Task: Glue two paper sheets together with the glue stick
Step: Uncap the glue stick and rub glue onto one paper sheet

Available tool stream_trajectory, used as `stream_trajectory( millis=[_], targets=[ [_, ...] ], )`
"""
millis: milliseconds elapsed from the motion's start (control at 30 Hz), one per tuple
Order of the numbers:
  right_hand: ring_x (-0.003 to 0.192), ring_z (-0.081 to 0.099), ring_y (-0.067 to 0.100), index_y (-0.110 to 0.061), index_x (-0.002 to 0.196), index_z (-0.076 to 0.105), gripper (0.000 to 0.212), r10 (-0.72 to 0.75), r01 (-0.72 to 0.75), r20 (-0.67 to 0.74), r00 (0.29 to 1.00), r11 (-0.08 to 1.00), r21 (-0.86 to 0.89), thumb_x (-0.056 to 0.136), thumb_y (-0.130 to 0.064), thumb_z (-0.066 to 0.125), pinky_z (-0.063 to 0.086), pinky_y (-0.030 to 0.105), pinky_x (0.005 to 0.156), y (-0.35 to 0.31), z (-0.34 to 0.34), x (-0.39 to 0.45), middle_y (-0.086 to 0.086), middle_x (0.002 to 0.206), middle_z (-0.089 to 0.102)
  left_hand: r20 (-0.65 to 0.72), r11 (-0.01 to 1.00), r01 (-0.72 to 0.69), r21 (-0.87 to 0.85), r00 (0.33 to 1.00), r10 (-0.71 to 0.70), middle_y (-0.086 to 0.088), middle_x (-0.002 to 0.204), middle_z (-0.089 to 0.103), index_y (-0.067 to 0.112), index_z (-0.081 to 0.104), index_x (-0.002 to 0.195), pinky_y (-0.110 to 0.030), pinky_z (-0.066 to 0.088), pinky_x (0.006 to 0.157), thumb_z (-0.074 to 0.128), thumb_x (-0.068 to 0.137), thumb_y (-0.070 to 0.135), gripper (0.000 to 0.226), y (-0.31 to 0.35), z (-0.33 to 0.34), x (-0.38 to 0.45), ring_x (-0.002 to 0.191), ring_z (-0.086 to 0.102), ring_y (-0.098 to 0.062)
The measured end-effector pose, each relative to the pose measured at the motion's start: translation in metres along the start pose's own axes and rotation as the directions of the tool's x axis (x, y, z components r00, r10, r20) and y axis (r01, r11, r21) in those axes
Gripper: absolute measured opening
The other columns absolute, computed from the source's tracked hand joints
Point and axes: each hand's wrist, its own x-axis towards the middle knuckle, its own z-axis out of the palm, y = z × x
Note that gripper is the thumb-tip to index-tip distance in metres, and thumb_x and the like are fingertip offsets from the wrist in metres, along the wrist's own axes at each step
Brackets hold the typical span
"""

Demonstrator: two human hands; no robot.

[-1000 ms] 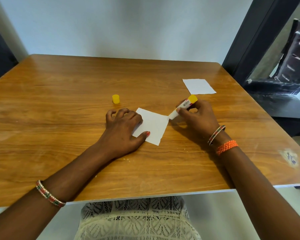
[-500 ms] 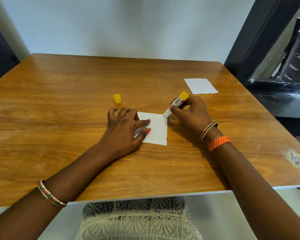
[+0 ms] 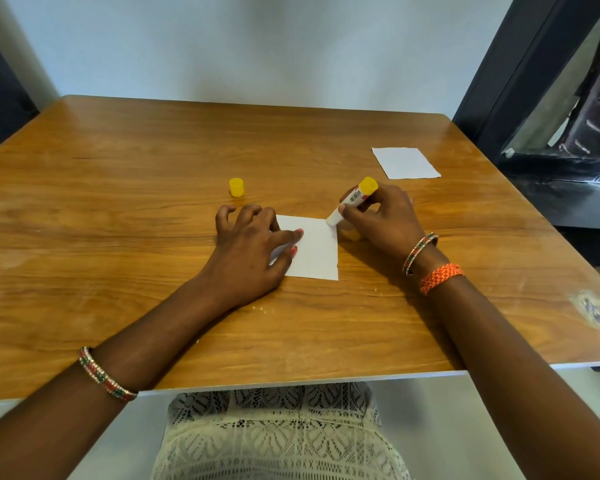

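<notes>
glue stick (image 3: 352,201) – tip down-left on paper (image 3: 314,249) | right fingers (image 3: 381,216) gripping | left (image 3: 248,247) flat

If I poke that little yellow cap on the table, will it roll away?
Probably not at first: the cap stands on its flat end on the table, apart from both hands. It looks small and light, so a poke would likely slide it or tip it. Tipped on its round side, it could well roll.
</notes>
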Motion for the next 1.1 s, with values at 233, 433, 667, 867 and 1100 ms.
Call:
stream_trajectory(
  millis=[233,433,667,867,1100],
  targets=[
    [0.099,0.059,0.024,-0.036,0.086,0.063,0.031,-0.013,0.012,0.018,1.000,1.000,0.022,0.066,-0.059,0.057,0.046,0.056,0.089,0.001,0.000,-0.012,-0.005,0.095,0.068,-0.004,1.000,0.006,0.006,1.000,-0.006,0.001,0.114,0.049,0.038,0.052,0.127,-0.048,0.010,0.105,0.040,0.092,0.043,0.037,0.001,-0.002,-0.001,0.125,0.034,-0.019],
    [0.098,0.060,0.020,-0.037,0.087,0.061,0.032,-0.048,0.048,0.019,0.999,0.998,0.031,0.066,-0.060,0.055,0.044,0.057,0.092,0.003,0.000,-0.021,-0.009,0.095,0.066,0.000,1.000,0.001,0.017,1.000,-0.001,0.002,0.110,0.049,0.038,0.052,0.126,-0.048,0.011,0.103,0.029,0.086,0.049,0.048,0.000,-0.002,-0.001,0.123,0.036,-0.019],
    [0.098,0.060,0.021,-0.030,0.097,0.066,0.043,-0.038,0.041,-0.062,0.997,0.998,0.050,0.070,-0.062,0.054,0.046,0.055,0.089,0.005,-0.001,-0.012,-0.005,0.098,0.068,0.011,0.998,-0.031,0.051,0.999,0.031,0.001,0.108,0.047,0.043,0.046,0.130,-0.046,0.009,0.101,0.026,0.087,0.046,0.048,0.000,-0.003,-0.001,0.120,0.036,-0.020],
    [0.098,0.059,0.015,-0.020,0.100,0.068,0.027,-0.068,0.066,-0.073,0.995,0.997,-0.030,0.083,-0.039,0.062,0.025,0.036,0.092,0.008,0.002,0.000,-0.002,0.101,0.069,0.005,0.998,-0.041,0.049,0.999,0.041,0.001,0.108,0.047,0.043,0.048,0.129,-0.045,0.009,0.100,0.028,0.087,0.046,0.046,-0.001,-0.001,-0.001,0.121,0.036,-0.021],
    [0.100,0.056,0.016,-0.020,0.101,0.067,0.026,-0.062,0.060,-0.060,0.996,0.998,-0.026,0.083,-0.038,0.063,0.028,0.042,0.099,0.006,0.001,-0.009,0.000,0.103,0.069,0.010,0.998,-0.032,0.052,0.999,0.032,0.000,0.109,0.047,0.043,0.047,0.130,-0.046,0.009,0.100,0.027,0.088,0.047,0.047,-0.001,-0.001,-0.002,0.122,0.035,-0.021]
  ],
)
